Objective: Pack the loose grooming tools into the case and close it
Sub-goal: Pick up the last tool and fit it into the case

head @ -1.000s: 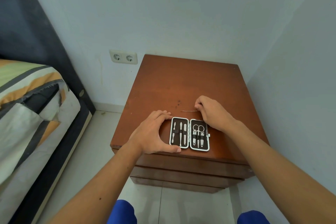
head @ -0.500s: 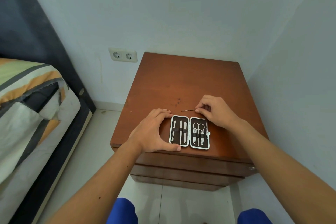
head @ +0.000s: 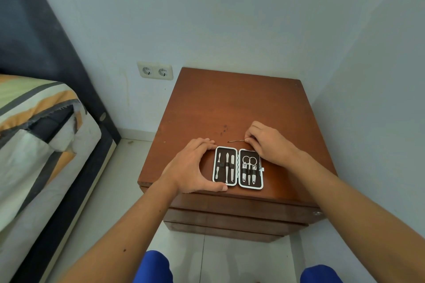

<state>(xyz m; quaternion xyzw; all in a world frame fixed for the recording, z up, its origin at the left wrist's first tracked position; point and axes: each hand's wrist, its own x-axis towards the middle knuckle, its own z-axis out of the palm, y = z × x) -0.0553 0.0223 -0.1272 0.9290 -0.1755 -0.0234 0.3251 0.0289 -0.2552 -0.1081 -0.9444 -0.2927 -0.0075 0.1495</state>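
A small grooming case [head: 238, 168] lies open flat near the front edge of the wooden nightstand [head: 230, 108]. Its dark lining holds several metal tools in two halves, scissors in the right half. My left hand [head: 193, 169] cups the case's left side, thumb at the front corner and fingers at the back corner. My right hand [head: 268, 142] rests just behind the right half, its fingertips pinching the end of a thin metal tool [head: 236, 141] that lies on the wood and points left.
The nightstand stands in a corner, walls close behind and to the right. A double wall socket [head: 155, 71] sits left of it. A bed with a striped cover [head: 36, 126] fills the left. Tiled floor lies between bed and nightstand.
My right hand has shifted slightly back and right with the thin tool still at its fingertips. My left hand and the case stay as they were.
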